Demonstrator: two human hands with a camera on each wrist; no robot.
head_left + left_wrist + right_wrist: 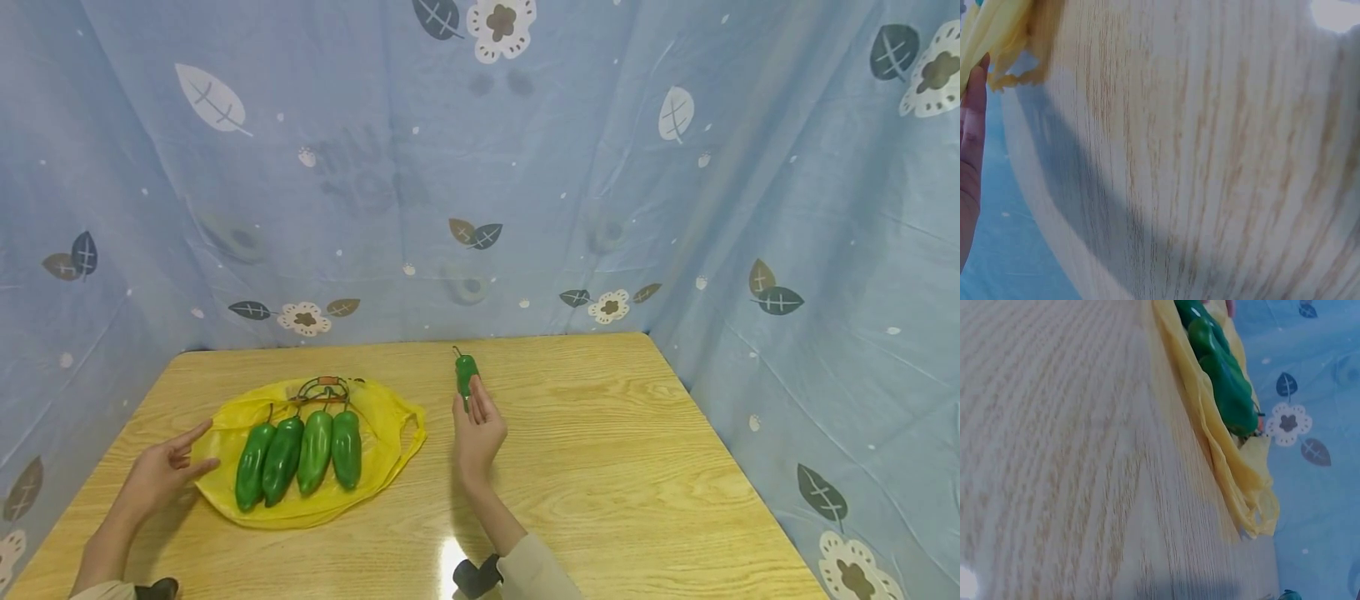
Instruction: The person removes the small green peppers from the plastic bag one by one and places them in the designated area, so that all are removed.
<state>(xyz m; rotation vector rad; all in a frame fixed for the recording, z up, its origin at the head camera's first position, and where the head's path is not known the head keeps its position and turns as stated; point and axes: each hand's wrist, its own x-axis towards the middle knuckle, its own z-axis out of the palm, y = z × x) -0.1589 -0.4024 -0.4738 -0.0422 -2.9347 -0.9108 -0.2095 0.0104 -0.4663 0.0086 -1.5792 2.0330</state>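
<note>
Pinching a green pepper (466, 372) by its stemless end, the right hand (480, 435) is gripping narrowly. Left of this grip, four more peppers (315, 454) are lying on a yellow bag (384, 427); the left hand (156, 475), fingers spread, is touching its edge. Judged step: single-pepper handling; next move is seemingly needing a steady pinch.

Bag (384, 457) sat on the table (615, 467), between left hand (159, 472) and right hand (480, 433). Left hand was at its left edge; right hand stood off past its right edge. Four peppers (315, 454) lay on the bag in a row running rightward from the left hand, stems pointing away. Fifth pepper (467, 371) was in the right hand's fingers, off the bag. Curtain (540, 175) hung beyond both hands, behind the table.
</note>
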